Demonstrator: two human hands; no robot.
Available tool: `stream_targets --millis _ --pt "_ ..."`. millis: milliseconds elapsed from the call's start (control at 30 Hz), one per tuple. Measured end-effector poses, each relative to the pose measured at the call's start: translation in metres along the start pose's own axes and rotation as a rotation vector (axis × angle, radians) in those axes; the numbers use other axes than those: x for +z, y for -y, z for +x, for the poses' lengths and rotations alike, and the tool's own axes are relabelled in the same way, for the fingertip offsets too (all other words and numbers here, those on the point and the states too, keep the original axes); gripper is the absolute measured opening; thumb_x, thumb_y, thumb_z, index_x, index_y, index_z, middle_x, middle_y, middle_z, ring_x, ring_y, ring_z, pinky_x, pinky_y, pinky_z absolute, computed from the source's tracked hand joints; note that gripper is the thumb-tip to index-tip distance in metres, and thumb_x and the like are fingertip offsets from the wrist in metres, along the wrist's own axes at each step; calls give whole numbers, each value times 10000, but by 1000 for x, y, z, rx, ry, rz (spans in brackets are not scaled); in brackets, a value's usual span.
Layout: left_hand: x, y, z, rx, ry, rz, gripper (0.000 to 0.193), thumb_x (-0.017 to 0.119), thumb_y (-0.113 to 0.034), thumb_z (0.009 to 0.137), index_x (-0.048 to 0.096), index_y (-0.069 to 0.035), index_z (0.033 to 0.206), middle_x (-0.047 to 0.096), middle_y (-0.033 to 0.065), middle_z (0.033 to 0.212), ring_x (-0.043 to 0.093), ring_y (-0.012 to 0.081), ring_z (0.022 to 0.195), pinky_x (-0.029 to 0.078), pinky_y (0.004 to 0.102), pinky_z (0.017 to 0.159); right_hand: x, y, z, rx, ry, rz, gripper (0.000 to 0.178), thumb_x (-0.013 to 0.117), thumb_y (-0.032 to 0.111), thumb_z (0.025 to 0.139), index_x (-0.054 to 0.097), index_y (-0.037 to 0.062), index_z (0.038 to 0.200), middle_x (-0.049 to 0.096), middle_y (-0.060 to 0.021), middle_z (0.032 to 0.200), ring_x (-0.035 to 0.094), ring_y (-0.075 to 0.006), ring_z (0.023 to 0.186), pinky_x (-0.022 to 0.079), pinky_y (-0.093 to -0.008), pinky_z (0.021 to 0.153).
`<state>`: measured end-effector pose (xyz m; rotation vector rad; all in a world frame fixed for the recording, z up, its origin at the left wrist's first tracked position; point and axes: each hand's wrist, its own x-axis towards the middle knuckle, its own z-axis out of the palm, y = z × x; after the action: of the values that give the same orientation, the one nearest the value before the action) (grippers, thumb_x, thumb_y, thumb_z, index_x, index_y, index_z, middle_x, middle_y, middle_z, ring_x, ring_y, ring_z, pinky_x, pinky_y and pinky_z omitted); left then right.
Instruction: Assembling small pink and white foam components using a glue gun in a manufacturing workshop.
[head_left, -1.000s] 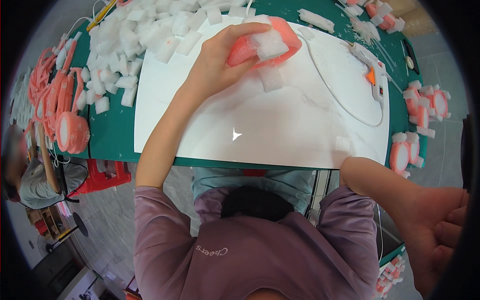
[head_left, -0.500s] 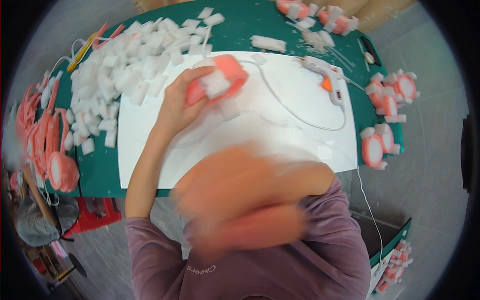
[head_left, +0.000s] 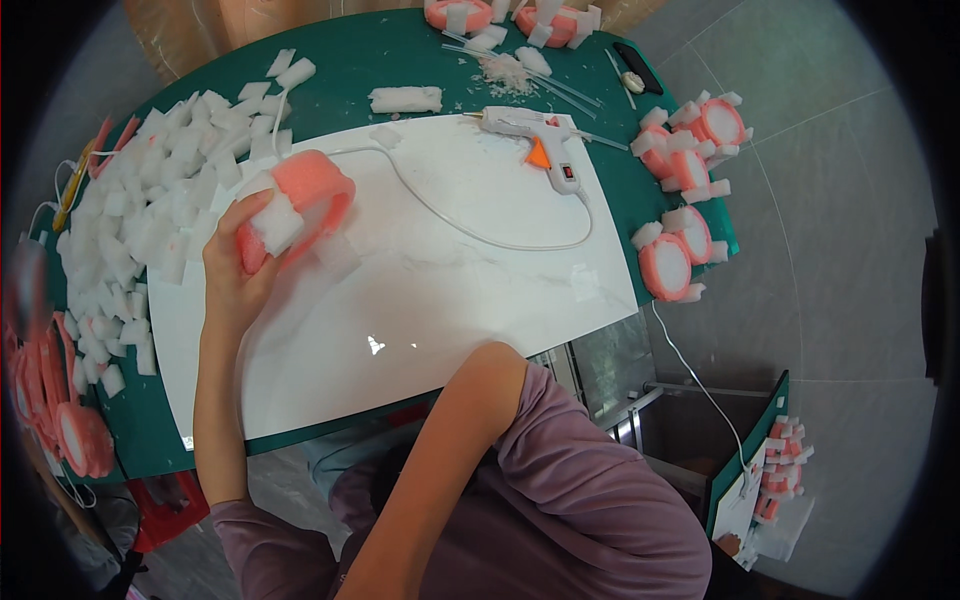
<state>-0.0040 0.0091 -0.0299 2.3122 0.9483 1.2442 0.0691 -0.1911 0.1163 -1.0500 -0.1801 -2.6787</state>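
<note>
My left hand (head_left: 238, 255) is wrapped round a pink foam ring (head_left: 312, 185) over the left part of the white board. A white foam block (head_left: 277, 222) sits against the ring's side under my fingers. My right forearm (head_left: 440, 470) bends at the elbow and runs down past the lower edge, so the right hand is out of sight. A white glue gun (head_left: 535, 128) with an orange trigger lies on the far right of the board, its cord (head_left: 440, 228) curving across toward the ring.
A heap of white foam blocks (head_left: 170, 190) covers the table's left side. Pink foam strips (head_left: 40, 375) hang at the left edge. Finished-looking pink rings with white blocks (head_left: 668, 268) line the right edge. Clear glue sticks (head_left: 570, 95) and scraps (head_left: 505, 75) lie at the back.
The view has shifted, so the table sits further left. My blurred right hand has moved down out of the picture. My left hand still holds the pink ring.
</note>
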Motion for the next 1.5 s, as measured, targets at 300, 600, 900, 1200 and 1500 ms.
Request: stream_targets --millis 300,600,900,1200,1500 --pt "2 -5 2 16 -2 0 519 627 44 719 405 -96 1168 556 150 1039 575 240 886 451 312 787 -15 24 9 -1078 501 -1357 173 516 74 837 532 -77 919 501 -313 1101 609 -327 844 494 -291 629" --pt "0 -4 2 -5 17 -6 517 631 39 722 403 -106 1163 551 155 1042 571 242 889 456 312 776 -3 15 -1 -799 401 -964 266 530 152 855 534 -98 947 511 -319 1075 616 -287 773 491 -296 597" --pt "2 -6 2 -16 13 -5 514 635 37 724 405 -109 1160 556 150 1033 572 237 887 457 311 775 -7 21 10 -1035 548 -1310 470 484 188 889 321 -110 1214 550 -112 749 466 -114 474 373 -221 438" --pt "5 -2 2 -9 4 -5 502 640 8 741 401 -109 1168 554 157 1049 572 246 906 457 321 787 -17 22 1 -6 405 -170 333 478 203 895 473 -72 1084 516 -56 622 467 -134 472 365 -223 439" --pt "1 -1 1 13 -15 32 489 651 -17 736 424 -82 1163 554 167 1063 571 261 929 449 328 809 25 43 -20 -574 -387 -795 169 469 59 739 592 -41 798 461 -16 491 398 -47 375 279 -211 324"
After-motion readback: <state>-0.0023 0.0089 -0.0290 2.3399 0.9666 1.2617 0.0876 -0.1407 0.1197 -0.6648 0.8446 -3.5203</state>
